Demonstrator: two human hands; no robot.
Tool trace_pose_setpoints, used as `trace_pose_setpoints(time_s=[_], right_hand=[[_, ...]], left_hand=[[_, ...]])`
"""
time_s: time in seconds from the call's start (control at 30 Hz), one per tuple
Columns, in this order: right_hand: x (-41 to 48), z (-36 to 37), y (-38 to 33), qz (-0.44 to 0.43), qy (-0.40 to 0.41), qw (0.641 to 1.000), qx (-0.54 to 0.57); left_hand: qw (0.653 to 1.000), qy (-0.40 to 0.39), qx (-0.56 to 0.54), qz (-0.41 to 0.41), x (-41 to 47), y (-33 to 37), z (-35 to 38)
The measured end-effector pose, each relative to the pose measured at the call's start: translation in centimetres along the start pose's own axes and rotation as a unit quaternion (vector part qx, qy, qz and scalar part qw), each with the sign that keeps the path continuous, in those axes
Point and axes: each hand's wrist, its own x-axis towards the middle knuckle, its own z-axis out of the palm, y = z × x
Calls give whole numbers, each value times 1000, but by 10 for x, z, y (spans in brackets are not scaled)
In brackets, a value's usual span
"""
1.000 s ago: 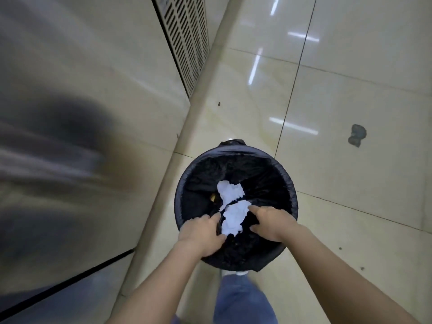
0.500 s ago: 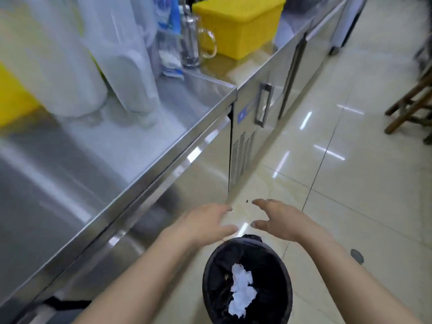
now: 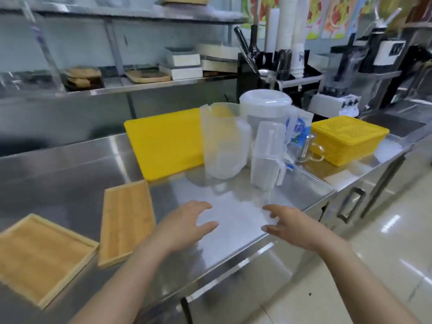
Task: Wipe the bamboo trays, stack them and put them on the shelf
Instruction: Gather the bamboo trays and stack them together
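Head view, looking down on the steel counter (image 3: 70,174), the landmark for all positions here. Largest on it, at the back, lies a yellow cutting board (image 3: 163,141). At the counter's near left edge sits the larger bamboo tray (image 3: 39,256): pale honey wood, straight grain, a raised rim on all sides, open face up; its long axis runs diagonally, from near left toward far right. Just beside it, apart by a narrow strip of bare steel, lies the smaller bamboo tray (image 3: 127,222), same wood, flat on the counter, its long axis running away from me toward the cutting board. To the right of the board stand clear plastic pitchers (image 3: 222,141), upright and close together. Above the counter's back runs a steel shelf (image 3: 140,86) carrying stacked wooden boards, blurred. My left hand (image 3: 184,224) hovers over the counter's bare front right part, palm down, fingers spread and holding nothing. My right hand (image 3: 294,226) hovers over the counter's front edge, fingers likewise apart and empty.
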Motion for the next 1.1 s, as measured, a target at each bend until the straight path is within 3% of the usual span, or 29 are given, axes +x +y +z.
trace_pose_setpoints(time_s=[0.2,0.37,0.53,0.7,0.8,0.9,1.0,1.1], right_hand=[[43,47,-98,-77,-18,997,-1],[72,106,-156,-97,-24,994,43],[89,156,-189,-31,-44,994,97],[90,190,-198,-28,-85,994,56],[85,202,-197,-39,-68,997,-1],[81,200,-200,-20,-33,998,57],[80,196,-201,19,-11,995,100],[78,200,-200,86,14,984,156]], left_hand=[[986,57,-32,-152,-59,-106,-41],[962,86,-107,-235,-95,-164,-31],[956,57,-163,-236,-103,-182,5],[957,-30,-69,-280,-101,-187,33],[962,-23,-75,-261,-103,-188,34],[952,12,-158,-261,-105,-190,25],[898,67,-299,-315,-101,-188,14],[756,104,-512,-394,-93,-186,5]])
